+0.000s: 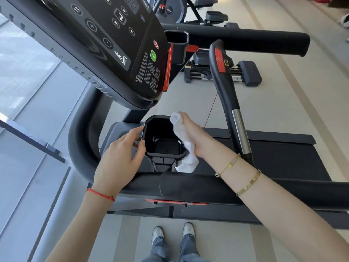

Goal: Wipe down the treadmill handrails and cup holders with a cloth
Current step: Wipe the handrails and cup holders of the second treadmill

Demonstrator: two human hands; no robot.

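A black cup holder [164, 148] sits below the treadmill console, its dark inside showing. My left hand [120, 157] rests on its left rim, fingers and thumb curled round the edge. My right hand [192, 135] grips a white cloth [186, 146] against the holder's right rim; the cloth's tail hangs down past the rim. The near padded handrail [207, 186] runs under both forearms. A second cup holder [177, 44] stands at the far side beside the far handrail [245, 41].
The black console [117, 44] with buttons fills the upper left. A curved grip bar [226, 91] with a red panel and metal sensor rises to the right. The treadmill belt [283, 157] lies beyond. My shoes [172, 233] stand on grey floor; other gym machines are behind.
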